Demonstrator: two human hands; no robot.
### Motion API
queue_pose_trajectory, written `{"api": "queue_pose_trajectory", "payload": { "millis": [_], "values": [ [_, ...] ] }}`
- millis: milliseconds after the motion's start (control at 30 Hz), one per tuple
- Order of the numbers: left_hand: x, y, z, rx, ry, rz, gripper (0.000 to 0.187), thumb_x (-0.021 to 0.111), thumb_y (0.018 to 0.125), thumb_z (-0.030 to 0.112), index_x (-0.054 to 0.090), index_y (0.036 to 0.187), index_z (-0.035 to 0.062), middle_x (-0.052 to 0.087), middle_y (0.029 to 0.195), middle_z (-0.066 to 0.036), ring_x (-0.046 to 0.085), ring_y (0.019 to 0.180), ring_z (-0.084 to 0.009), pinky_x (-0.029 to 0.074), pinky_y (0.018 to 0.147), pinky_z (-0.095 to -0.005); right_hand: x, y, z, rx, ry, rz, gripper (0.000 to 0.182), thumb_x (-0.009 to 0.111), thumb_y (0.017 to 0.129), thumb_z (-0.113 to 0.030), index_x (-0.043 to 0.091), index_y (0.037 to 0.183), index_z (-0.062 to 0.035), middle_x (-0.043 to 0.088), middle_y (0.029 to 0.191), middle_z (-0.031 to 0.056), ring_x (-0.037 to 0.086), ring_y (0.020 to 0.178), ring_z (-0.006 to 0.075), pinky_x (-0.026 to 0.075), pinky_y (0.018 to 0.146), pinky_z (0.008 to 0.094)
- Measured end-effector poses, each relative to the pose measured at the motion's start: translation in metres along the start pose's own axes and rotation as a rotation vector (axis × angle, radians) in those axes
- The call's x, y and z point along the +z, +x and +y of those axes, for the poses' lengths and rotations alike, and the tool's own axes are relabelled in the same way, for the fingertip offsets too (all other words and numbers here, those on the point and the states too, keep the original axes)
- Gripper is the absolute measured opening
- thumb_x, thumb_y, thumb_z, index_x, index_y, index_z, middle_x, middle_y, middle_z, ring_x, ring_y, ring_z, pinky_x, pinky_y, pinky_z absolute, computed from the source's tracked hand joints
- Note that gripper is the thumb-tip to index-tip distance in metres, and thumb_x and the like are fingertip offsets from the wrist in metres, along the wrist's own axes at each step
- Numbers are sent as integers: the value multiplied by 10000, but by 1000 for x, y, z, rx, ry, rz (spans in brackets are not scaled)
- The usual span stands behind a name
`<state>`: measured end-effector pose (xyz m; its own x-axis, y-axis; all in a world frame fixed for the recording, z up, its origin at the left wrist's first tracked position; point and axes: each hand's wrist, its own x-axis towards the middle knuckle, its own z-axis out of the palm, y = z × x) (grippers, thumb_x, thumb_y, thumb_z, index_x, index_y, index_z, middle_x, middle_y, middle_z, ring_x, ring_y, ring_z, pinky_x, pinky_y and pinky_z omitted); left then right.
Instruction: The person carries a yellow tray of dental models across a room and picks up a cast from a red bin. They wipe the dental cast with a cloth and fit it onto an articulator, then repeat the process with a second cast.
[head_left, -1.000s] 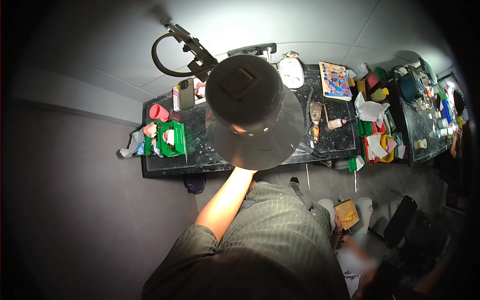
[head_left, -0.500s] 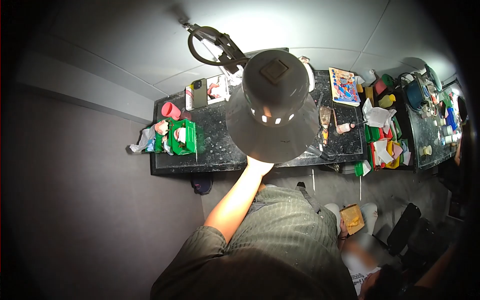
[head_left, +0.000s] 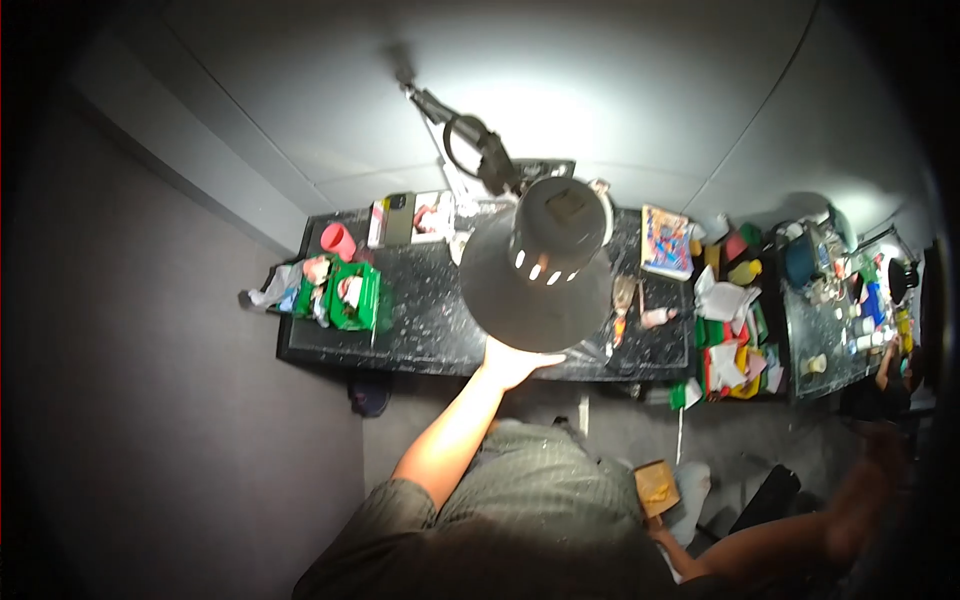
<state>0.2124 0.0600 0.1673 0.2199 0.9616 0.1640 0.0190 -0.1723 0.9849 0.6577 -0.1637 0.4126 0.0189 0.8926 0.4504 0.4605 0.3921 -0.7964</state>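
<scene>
A dark desk lamp [head_left: 535, 300] on a jointed arm hangs over the black speckled table. My left hand [head_left: 512, 366] is at the front rim of its shade, brightly lit and closed on the rim; the fingertips are hidden behind the shade. My right arm stretches out to the right, and my right hand [head_left: 884, 446] is smeared by motion near the frame's dark edge. Whether it holds anything cannot be made out. Below it on the left, a seated person's hand [head_left: 662, 532] is at an open brown cardboard box [head_left: 656, 487] with yellowish pieces in it.
On the table [head_left: 430, 310] are a green bin [head_left: 362, 312], a pink cup [head_left: 338, 240], a phone [head_left: 397, 218], an illustrated book [head_left: 666, 242], a brush [head_left: 621, 300] and a small bottle [head_left: 657, 317]. Coloured bins with papers [head_left: 727, 300] stand to the right, beside another cluttered table [head_left: 815, 345].
My view has shifted, and the lamp head looks smaller and farther off, its arm more stretched. My left hand stays at its rim. My right arm has swung further into view.
</scene>
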Motion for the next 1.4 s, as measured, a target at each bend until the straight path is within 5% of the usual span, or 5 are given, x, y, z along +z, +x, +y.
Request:
{"api": "queue_pose_trajectory", "payload": {
  "millis": [100,167,367,933,1400],
  "values": [
    [-7,-2,12,-12,13,-102,743,800,764,350,502,1347,-1,580,1325,-162,538,1236,-310,420,1068,-440,66,50,-8,319,-120,28,414,516,913,-282,613,1172,27,644,1133,147,610,994,234,459,910,359],
    [-13,-5,4,-389,-1417,-273,804,503,914,522,326,1474,-28,382,1485,-277,379,1355,-486,337,1103,-583,98,13,30,612,143,9,306,649,882,-183,633,1112,18,671,1000,74,613,910,159,469,851,295],
    [5,-20,-7,-367,-1529,-200,884,336,918,637,242,1516,-7,209,1558,-314,197,1406,-573,135,1138,-695,127,-47,50,946,455,-214,265,623,922,-59,607,1163,49,680,1076,108,629,997,135,491,878,254],
    [36,-68,80,-399,-1751,61,796,497,899,579,304,1523,125,293,1576,-169,320,1434,-367,303,1121,-574,184,-18,9,339,1169,-173,1117,533,765,-819,227,1538,-73,320,1529,249,449,1323,364,400,1037,479],
    [-57,-124,117,-533,-1695,-137,749,441,892,646,478,1420,117,367,1525,-204,364,1396,-381,314,1105,-576,277,-102,-97,435,1326,214,1054,593,819,-664,162,1530,-17,196,1539,330,415,1309,469,379,1025,608]
  ]
}}
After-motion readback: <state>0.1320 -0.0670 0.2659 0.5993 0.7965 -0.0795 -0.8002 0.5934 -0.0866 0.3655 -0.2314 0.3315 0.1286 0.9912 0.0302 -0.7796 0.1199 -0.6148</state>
